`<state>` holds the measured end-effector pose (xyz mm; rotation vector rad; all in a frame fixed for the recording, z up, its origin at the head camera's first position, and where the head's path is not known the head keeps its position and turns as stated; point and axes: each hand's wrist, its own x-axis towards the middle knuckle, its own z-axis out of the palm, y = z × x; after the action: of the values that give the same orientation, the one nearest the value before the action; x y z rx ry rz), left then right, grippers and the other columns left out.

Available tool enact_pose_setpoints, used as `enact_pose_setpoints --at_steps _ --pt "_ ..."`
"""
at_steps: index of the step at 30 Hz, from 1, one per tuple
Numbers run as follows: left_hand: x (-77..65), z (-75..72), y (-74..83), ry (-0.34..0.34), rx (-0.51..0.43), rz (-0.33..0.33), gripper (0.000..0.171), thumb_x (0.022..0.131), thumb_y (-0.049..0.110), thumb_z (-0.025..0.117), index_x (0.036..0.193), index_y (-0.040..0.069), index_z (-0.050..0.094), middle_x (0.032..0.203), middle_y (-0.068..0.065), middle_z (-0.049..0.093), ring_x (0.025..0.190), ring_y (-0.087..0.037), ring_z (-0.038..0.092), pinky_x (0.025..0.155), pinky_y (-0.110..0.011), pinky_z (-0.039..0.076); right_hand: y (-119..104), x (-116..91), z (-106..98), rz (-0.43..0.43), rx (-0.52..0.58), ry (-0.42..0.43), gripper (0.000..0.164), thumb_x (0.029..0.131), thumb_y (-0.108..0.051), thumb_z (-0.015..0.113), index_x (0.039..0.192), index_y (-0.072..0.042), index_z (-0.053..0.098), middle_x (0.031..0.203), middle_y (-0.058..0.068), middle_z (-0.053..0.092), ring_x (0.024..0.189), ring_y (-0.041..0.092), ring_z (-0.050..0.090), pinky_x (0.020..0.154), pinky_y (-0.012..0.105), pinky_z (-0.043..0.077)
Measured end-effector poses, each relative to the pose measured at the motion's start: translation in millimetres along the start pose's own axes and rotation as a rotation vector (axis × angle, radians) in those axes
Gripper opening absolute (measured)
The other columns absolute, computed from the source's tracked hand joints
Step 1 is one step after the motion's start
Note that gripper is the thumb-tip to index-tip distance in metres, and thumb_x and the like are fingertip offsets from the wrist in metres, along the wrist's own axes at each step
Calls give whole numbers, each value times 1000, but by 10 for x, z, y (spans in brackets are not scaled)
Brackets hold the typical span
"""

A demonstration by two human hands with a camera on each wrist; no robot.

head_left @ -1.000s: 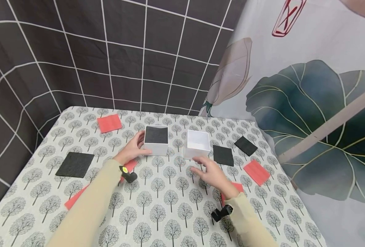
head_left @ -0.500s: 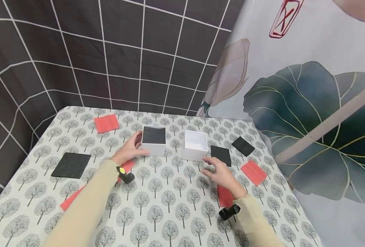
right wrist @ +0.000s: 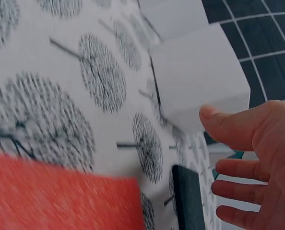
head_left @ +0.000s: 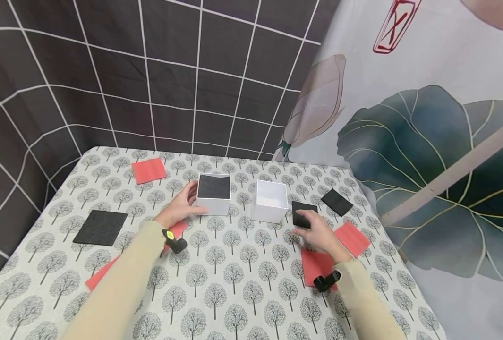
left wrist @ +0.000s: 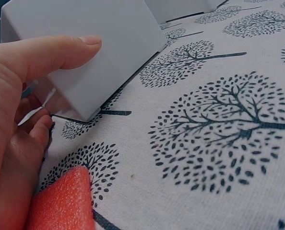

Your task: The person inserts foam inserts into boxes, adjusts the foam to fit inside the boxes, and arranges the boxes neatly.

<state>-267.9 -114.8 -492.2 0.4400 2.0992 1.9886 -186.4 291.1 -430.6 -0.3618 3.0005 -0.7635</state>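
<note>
My left hand grips the near left corner of a white box, thumb on its front face and fingers round its left side. Inside that box lies a black square sheet, close under the rim. To its right stands a second white box with a bare white inside. Beyond that box, my right hand hovers by a black foam square and partly covers it. Its fingers are relaxed and spread, with nothing between them. In the right wrist view the thumb overlaps the second box.
Red squares lie at the back left, at the right and under my right wrist. More red pieces are partly hidden by my left arm. Black squares lie at the left and far right. A gridded dark curtain hangs behind.
My right hand has moved right, away from the front of the second white box to the black foam square. My left hand has stayed on the first box.
</note>
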Motion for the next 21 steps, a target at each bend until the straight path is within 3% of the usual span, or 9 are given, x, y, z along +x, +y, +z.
enact_pose_setpoints --at_steps 14,21 --pt "-3 14 24 -15 -57 7 106 68 0 79 148 3 8 151 -16 19 137 -26 23 112 -31 22 229 185 -21 72 -79 -64 80 77 -27 76 141 -5 35 141 27 32 129 46 26 101 64 28" --pt "-6 14 26 1 -44 1 107 68 1 80 148 5 9 151 -15 18 137 -25 22 112 -32 21 280 253 -23 72 -103 -107 89 72 -29 79 143 -6 31 141 25 32 126 44 29 97 64 33"
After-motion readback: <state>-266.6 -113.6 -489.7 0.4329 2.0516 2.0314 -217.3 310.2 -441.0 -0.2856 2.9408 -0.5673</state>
